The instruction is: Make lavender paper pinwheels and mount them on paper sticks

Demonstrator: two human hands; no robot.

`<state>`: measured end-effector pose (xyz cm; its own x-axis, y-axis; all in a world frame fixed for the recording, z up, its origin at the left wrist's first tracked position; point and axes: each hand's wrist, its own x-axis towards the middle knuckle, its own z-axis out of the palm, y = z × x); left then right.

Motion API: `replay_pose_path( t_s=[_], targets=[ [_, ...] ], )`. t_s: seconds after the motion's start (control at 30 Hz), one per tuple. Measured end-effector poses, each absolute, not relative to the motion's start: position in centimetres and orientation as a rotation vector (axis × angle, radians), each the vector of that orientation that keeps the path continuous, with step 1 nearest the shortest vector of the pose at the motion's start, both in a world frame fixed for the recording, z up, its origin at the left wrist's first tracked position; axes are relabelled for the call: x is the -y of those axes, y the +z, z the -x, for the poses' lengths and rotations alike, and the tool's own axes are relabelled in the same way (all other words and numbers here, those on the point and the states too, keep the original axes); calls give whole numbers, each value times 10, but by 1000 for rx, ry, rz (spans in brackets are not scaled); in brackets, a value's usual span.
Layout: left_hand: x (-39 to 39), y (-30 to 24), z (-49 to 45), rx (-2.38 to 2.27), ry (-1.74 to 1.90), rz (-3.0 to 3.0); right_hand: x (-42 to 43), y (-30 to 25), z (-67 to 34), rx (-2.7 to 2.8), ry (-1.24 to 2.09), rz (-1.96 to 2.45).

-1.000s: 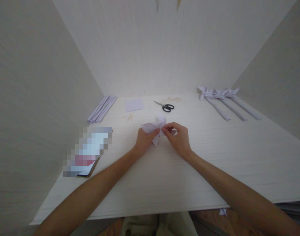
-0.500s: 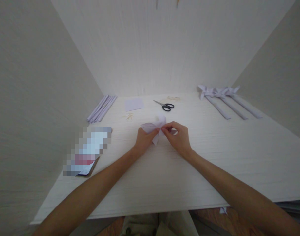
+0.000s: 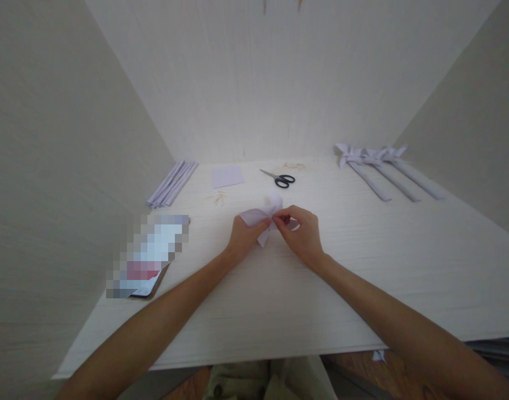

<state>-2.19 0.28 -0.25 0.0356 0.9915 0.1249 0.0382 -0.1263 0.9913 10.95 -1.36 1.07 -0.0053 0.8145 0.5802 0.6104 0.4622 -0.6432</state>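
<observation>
Above the middle of the table I hold a pale lilac paper pinwheel (image 3: 274, 203) with folded blades. My left hand (image 3: 246, 236) is closed on its left side, the thumb pressed close to the centre and the other fingers hidden behind the paper. Thumb and forefinger of my right hand (image 3: 298, 230) pinch at the pinwheel's centre, with one blade showing behind them. Whether something tiny is also between those fingertips, I cannot make out. Beyond the pinwheel lie scissors (image 3: 283, 180) with black handles.
Several rolled paper sticks (image 3: 173, 184) lie at the left, near a square paper sheet (image 3: 228, 176) and thin wooden bits (image 3: 219, 196). Tan bands or strips (image 3: 294, 166) lie behind the scissors. Finished pinwheels on sticks (image 3: 375, 172) rest at back right. A phone (image 3: 154, 255), blurred, lies front left.
Very little differs. My right fingertips have shifted slightly left and up against the pinwheel's centre; my left hand keeps its place.
</observation>
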Motion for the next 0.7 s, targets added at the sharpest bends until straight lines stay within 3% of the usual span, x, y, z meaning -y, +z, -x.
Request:
replay_pose_path(
  t_s=[0.5,0.7],
  targets=[
    [-5,-7,21,-1243,1292,-1296,10,5,-109,1480,426,1243],
    [-3,-3,22,-1303,1257,-1372,4,1,-110,1239,917,1184]
  ],
)
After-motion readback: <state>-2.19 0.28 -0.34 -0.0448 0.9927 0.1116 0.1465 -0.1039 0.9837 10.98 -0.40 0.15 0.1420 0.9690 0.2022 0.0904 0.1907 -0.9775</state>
